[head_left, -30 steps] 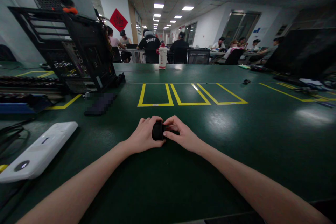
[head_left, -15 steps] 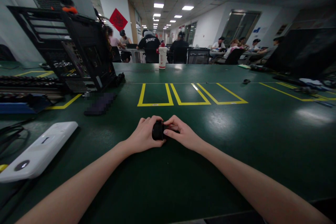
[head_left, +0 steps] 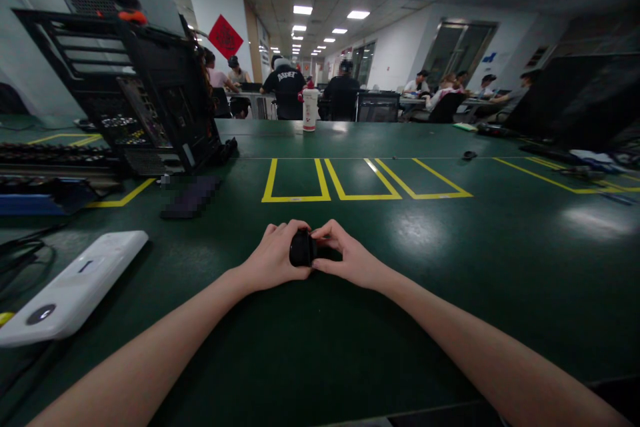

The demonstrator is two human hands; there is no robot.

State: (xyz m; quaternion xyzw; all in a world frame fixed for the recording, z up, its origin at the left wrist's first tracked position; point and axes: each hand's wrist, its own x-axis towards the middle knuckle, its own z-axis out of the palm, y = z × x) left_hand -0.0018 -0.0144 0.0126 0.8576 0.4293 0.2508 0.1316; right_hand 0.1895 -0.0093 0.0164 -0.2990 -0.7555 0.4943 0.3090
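Between my hands, low over the green table [head_left: 320, 347], is a small black rounded object [head_left: 301, 249] with a smooth, glossy side; its kind cannot be made out. My left hand [head_left: 278, 253] is closed around it from the left, fingers over the top and thumb at the lower edge. From the right, the thumb and fingertips of my right hand [head_left: 345, 253] pinch its right-hand edge, where a narrow rim shows. Part of the object is hidden by my fingers.
Left lie a white oblong device [head_left: 83, 287], a dark flat pixelated item [head_left: 190, 199] and an open computer case [head_left: 165, 100]. Yellow tape outlines [head_left: 367, 197] mark the table ahead. A white bottle [head_left: 309, 110] stands at the far edge; people sit beyond.
My right thumb has moved down to the object's lower edge, so thumb and fingers are farther apart. More of its right-hand rim shows. My left hand stays in place.
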